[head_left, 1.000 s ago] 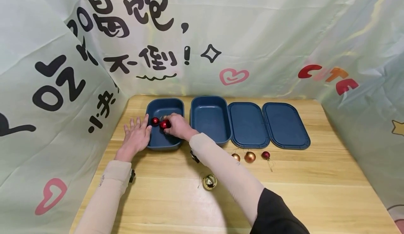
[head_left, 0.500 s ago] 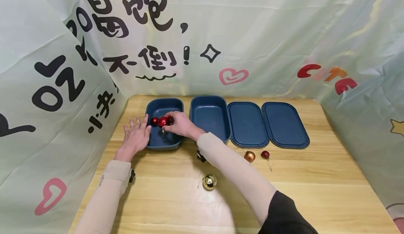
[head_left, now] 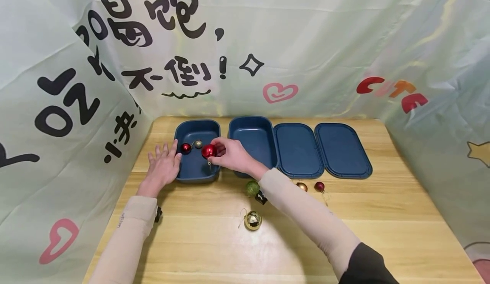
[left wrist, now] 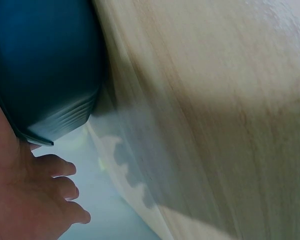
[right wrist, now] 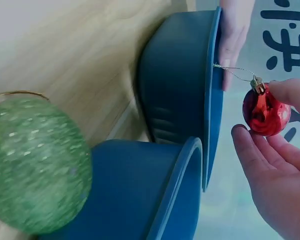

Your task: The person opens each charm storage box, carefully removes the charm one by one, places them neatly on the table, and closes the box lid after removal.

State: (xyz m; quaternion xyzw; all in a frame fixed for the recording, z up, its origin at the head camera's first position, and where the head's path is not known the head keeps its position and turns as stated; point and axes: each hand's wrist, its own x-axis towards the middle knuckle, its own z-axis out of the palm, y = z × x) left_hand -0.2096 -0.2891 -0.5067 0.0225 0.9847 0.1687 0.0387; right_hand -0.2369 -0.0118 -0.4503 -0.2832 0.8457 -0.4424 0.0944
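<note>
In the head view my right hand (head_left: 234, 154) pinches a shiny red Christmas ball (head_left: 208, 151) over the right side of the left blue box (head_left: 197, 178). Its gold cap and thread loop show clearly in the right wrist view, where thumb and fingers hold the red ball (right wrist: 266, 111) just beyond the box rim. My left hand (head_left: 163, 167) lies with spread fingers against that box's left rim. Inside the box sit a smaller red ball (head_left: 186, 148) and a small glittery gold ball (head_left: 198, 144). The left wrist view shows the left hand (left wrist: 25, 185) beside the box wall (left wrist: 50, 65).
A second blue box (head_left: 252, 141) stands to the right, then two flat blue lids (head_left: 298, 150). On the table (head_left: 214, 233) in front lie a green glitter ball (head_left: 252, 188), a shiny gold ball (head_left: 253, 220), a copper ball (head_left: 302, 186) and a dark red ball (head_left: 319, 186).
My right hand has drawn the red ball rightward from beside the small balls, uncovering the gold one. The right forearm shifted right and the green ball came into sight. My left hand stayed put.
</note>
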